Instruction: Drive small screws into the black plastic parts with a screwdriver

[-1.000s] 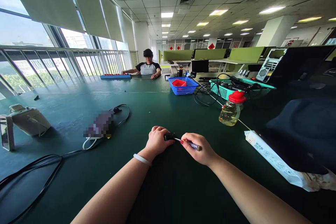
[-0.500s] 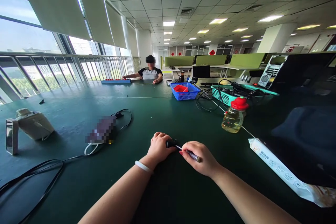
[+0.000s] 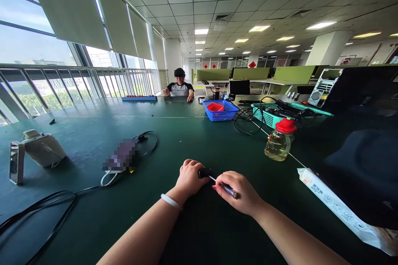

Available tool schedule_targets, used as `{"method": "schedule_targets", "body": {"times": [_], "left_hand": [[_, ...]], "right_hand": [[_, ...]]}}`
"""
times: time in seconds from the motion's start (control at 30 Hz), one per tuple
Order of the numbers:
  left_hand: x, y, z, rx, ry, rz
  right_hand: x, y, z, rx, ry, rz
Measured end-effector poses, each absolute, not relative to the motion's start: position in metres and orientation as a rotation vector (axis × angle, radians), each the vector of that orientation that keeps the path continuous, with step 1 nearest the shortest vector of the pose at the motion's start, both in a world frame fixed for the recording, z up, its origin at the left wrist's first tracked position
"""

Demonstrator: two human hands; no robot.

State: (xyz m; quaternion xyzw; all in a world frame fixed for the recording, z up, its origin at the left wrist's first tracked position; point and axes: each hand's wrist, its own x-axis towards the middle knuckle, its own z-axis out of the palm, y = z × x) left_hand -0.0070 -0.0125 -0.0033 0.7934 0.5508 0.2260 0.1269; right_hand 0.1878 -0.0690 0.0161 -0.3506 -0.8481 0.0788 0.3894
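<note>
My left hand point(image 3: 190, 177) is closed around a small black object point(image 3: 205, 172) on the dark green table point(image 3: 168, 140). Its kind I cannot make out, since the fingers cover much of it. A screwdriver point(image 3: 228, 190) with a dark handle and a thin metal shaft is gripped in my right hand point(image 3: 239, 192). The shaft slants away to the left, and its tip meets the black object; the exact contact spot is hidden. Both hands are close together, low over the table.
A red-lidded bottle point(image 3: 277, 143) and a white packet point(image 3: 340, 211) lie to the right. Further back are a blue basket point(image 3: 222, 115) and a green basket point(image 3: 267, 116) with cables. Left are a blurred device point(image 3: 121, 155) and a cable point(image 3: 70, 193). Across the table sits a person point(image 3: 179, 87).
The view has shifted slightly. My hands keep their hold on the screwdriver and the black object. The person across the table has drawn one arm back from the blue rack.
</note>
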Motion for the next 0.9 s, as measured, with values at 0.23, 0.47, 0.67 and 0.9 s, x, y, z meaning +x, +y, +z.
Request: {"method": "schedule_targets", "body": {"times": [0.23, 0.47, 0.67, 0.9], "left_hand": [[-0.0067, -0.0136, -0.0012, 2.304, 1.608, 0.649], [-0.0062, -0.0137, -0.0004, 2.288, 1.617, 0.632], [-0.0063, -0.0137, -0.0012, 2.292, 1.618, 0.642], [-0.0067, -0.0123, -0.0021, 2.291, 1.621, 0.625]], "right_hand": [[0.1875, -0.0695, 0.0166, -0.873, -2.160, 0.191], [0.1868, -0.0713, 0.0195, -0.882, -2.232, 0.130], [0.1820, -0.0776, 0.0230, -0.952, -2.431, 0.003], [0.1817, -0.0780, 0.0231, -0.927, -2.387, -0.006]]}}
